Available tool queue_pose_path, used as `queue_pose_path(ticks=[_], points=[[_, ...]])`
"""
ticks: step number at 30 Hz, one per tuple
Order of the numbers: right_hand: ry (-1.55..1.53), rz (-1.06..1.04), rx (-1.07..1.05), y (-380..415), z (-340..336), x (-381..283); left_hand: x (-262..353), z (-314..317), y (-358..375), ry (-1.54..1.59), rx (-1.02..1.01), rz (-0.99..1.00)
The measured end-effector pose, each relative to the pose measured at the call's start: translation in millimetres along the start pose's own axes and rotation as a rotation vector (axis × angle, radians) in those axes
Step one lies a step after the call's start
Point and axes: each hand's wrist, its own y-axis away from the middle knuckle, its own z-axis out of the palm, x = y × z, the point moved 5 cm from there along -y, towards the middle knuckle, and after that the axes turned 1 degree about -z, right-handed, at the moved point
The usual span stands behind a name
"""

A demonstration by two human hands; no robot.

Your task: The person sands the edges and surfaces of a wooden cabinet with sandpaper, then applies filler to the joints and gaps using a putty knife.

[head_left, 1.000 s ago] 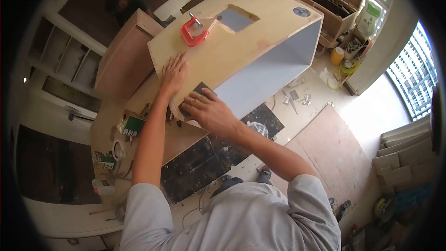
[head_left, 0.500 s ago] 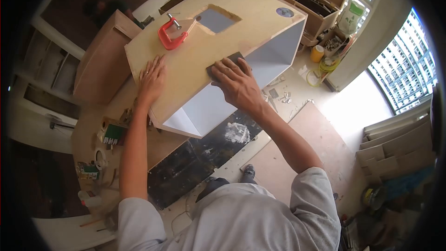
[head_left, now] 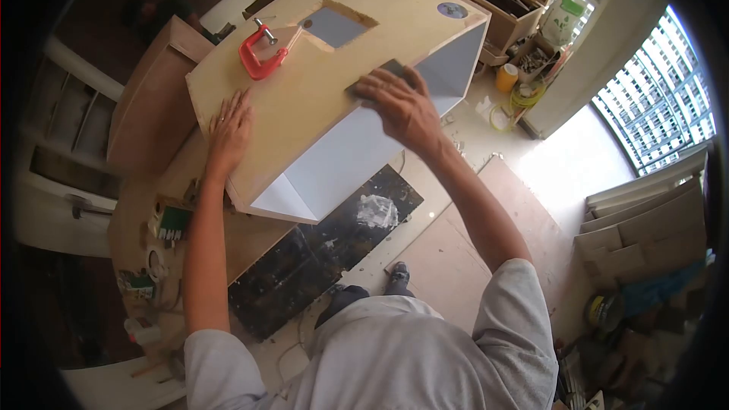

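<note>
A wooden cabinet box (head_left: pixel 304 99) lies with a bare plywood face up and a white-lined inside open toward me. My left hand (head_left: pixel 230 131) rests flat on the plywood near its left edge, fingers stretched out, holding nothing. With bent fingers my right hand (head_left: pixel 396 100) grips a dark grey sanding block (head_left: pixel 392 68), held at the plywood's front edge; much of the block is hidden under the fingers. A red C-clamp (head_left: pixel 260 61) lies on the plywood beyond my left hand. Right of it is a rough-edged rectangular cutout (head_left: pixel 339 26).
Under the box's front lies a dark, stained board (head_left: pixel 319 250) with a crumpled pale patch. A pinkish sheet (head_left: pixel 463 235) covers floor on the right. An open toolbox (head_left: pixel 493 0) and a yellow container (head_left: pixel 506 77) stand at the back right. Cardboard (head_left: pixel 645 228) leans at the right.
My right hand has shifted a little along the front edge, away to the right, with the sanding block. My left hand stays on the plywood. The whole view has moved slightly.
</note>
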Motion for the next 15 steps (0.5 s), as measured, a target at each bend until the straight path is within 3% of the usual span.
queue_pose_path(ticks=[3,5,9,10,11,13,15], points=[[0.262,0.258,0.029,-15,-30,98,-2,1,-2,0.008,0.005,0.008],[0.237,0.360,0.079,-22,-27,94,-6,1,-1,0.009,0.008,0.001],[0.008,0.057,-0.027,1,8,-49,2,-1,-3,-0.004,0.024,-0.003],[0.039,0.013,-0.040,0,6,-48,0,0,1,-0.015,0.022,-0.006],[-0.050,0.023,-0.072,-4,5,-22,-1,1,6,-0.018,0.014,-0.010],[0.192,0.069,-0.029,-22,-9,44,1,-2,-1,-0.015,0.023,-0.001],[0.220,0.283,-0.166,-42,-30,83,2,-1,0,-0.005,0.020,-0.006]])
